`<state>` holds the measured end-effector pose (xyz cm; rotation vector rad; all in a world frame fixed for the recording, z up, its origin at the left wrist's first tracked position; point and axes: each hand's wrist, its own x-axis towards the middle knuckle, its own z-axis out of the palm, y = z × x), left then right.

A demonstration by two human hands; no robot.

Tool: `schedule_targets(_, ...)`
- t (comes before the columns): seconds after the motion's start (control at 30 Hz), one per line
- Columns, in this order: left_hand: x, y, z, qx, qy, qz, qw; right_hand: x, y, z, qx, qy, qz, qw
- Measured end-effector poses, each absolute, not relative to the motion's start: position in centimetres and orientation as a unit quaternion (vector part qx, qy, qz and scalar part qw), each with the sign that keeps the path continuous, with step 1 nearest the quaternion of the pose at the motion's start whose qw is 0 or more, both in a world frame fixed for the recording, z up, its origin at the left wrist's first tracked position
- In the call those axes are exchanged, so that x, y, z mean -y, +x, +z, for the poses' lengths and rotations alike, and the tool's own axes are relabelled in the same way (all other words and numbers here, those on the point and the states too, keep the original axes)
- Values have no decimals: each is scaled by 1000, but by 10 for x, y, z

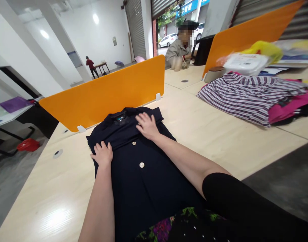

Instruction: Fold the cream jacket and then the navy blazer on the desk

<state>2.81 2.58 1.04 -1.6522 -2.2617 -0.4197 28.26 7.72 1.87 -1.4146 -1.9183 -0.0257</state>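
head view: both hands (flat) (102, 154) (146, 125) press navy jacket (143, 181)

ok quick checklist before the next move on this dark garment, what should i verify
1. Dark navy garment lying flat on the table: ok.
2. Left hand flat on the garment's left edge, open: ok.
3. Right hand flat near the collar, open: ok.
4. Front buttons facing up: ok.
5. Striped clothing pile lying apart from the garment: ok.
6. Lower hem smooth: cannot tell, out of view.
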Motion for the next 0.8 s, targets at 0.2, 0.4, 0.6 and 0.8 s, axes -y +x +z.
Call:
schedule_targets(0.2, -29, 23, 17, 728, -583, -276, 232, -85, 276, -5, 825, -527, 73, 193)
schedule_targets(0.4, -44, 19, 9, 747, -637, -143, 129, -85, 278, -2, 826, -520, 73, 204)
schedule_targets(0.6, -40, 29, 13, 664, -692, -232, 162, -84, 279, 1, 813, -500, 109, 277)
schedule_targets(0.8, -28, 64, 23, 507, -816, -257, 106, -99, 283, 12, 595, -450, 283, 603)
